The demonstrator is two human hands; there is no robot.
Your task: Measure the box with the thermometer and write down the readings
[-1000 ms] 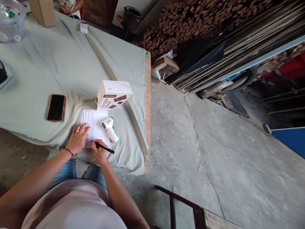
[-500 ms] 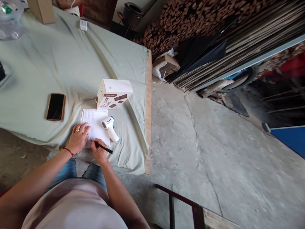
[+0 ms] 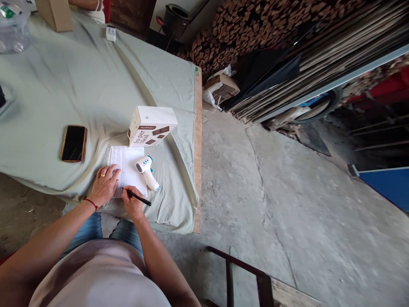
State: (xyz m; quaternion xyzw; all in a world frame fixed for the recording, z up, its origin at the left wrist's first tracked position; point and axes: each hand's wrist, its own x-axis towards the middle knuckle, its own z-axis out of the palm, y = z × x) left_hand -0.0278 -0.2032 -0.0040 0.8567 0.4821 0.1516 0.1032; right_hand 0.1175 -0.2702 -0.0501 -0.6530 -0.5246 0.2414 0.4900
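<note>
My right hand (image 3: 133, 204) grips a black pen (image 3: 139, 198), its tip touching the lower part of a white sheet of paper (image 3: 134, 164). Handwriting covers the sheet's left side. My left hand (image 3: 105, 184) lies flat across the paper's left edge, fingers stretched out. On the right part of the sheet rests a white and blue infrared thermometer (image 3: 148, 172), its handle slanting down toward the right. Just behind the paper stands a white and brown "Super Meal" box (image 3: 154, 128).
A phone (image 3: 74, 143) lies left of the paper on the green tablecloth (image 3: 96, 85). Farther back are a small white device (image 3: 110, 33), a cardboard box (image 3: 55, 15) and a clear plastic container (image 3: 13, 30). Part of another person's arm (image 3: 84, 4) shows beyond the table. Stacked firewood (image 3: 230, 34) stands behind.
The view has shifted very slightly. The other person's arm at the far edge has moved a little. My hands, the pen and the paper look almost unchanged.
</note>
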